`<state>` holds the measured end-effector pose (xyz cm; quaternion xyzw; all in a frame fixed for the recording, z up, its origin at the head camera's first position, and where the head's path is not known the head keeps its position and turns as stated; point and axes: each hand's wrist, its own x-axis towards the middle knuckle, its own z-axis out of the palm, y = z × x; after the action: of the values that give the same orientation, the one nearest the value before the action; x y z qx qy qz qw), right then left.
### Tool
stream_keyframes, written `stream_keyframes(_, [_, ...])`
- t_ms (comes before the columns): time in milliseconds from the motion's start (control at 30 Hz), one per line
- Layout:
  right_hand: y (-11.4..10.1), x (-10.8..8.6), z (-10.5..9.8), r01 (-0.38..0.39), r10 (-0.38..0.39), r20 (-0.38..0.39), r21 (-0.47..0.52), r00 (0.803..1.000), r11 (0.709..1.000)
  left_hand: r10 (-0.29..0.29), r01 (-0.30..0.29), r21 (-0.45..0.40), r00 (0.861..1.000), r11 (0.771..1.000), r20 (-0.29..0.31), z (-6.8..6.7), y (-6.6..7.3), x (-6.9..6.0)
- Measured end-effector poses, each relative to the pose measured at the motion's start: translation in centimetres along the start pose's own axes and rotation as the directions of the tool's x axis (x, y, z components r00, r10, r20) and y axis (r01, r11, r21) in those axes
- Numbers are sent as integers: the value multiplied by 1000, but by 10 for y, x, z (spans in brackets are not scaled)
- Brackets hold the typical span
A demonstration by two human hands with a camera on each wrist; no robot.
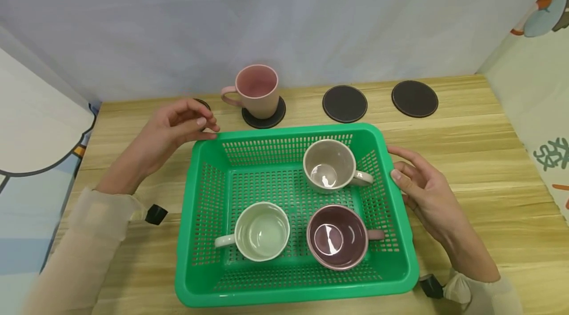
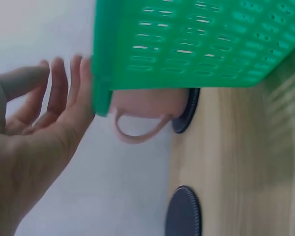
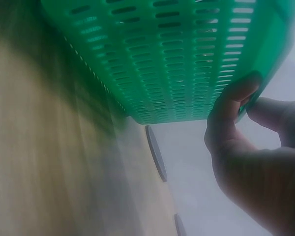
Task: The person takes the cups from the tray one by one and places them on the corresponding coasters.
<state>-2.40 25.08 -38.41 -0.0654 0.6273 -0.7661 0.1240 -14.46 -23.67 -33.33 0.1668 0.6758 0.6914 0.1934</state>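
A green plastic basket [image 1: 188, 216] with slotted walls holds a grey mug [image 1: 326, 181] at its back right, a purple mug [image 1: 340, 258] at its front right and a pale green mug [image 1: 262, 231] toward its front left. My right hand [image 1: 426, 191] grips the basket's right rim between thumb and fingers; the right wrist view shows fingers curled under that rim [image 3: 273, 64]. At the back left corner, my left hand [image 1: 169, 130] has loosely bent fingers, its little finger seemingly against the rim, with nothing gripped.
Behind the basket a pink mug [image 1: 260, 98] stands on a black round coaster [image 1: 281, 110]. Two bare coasters, one [image 1: 344, 103] behind the basket and another [image 1: 415, 98] farther right, lie on the wooden table [image 1: 471, 157]. One more coaster [image 2: 183, 214] is partly hidden behind my left hand. A pale curtain [image 1: 289, 19] hangs behind.
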Motion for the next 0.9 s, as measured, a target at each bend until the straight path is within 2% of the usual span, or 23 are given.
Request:
stream_keyframes(167, [0, 0, 0, 0, 0, -3, 10, 1000, 1000, 16, -20, 110, 999, 994, 44, 10, 5, -12])
stream_keyframes(333, [1, 0, 0, 3, -2, -8, 16, 1000, 1000, 19, -35, 197, 996, 980, 83, 18, 4, -21])
stream_keyframes(400, [1, 0, 0, 2, -1, -8, 15, 1000, 1000, 16, -38, 248, 996, 968, 89, 21, 3, -25])
stream_keyframes(500, [1, 0, 1, 0, 0, -9, 15, 1000, 1000, 1, -32, 346, 996, 938, 88, 27, 2, -30])
stream_keyframes(633, [2, -1, 1, 0, 0, -15, 18, 1000, 1000, -2, -43, 497, 996, 867, 89, 37, 1, -34])
stream_keyframes(833, [3, -2, 2, 2, -2, -24, 12, 1000, 1000, 62, -159, 694, 985, 702, 163, 50, -2, -40])
stream_keyframes(867, [3, -1, 2, 2, -2, -26, 9, 1000, 1000, 67, -170, 713, 983, 680, 171, 52, -3, -42])
stream_keyframes(900, [2, -1, 2, 2, -2, -29, 7, 1000, 1000, 68, -174, 722, 982, 669, 174, 55, -3, -43])
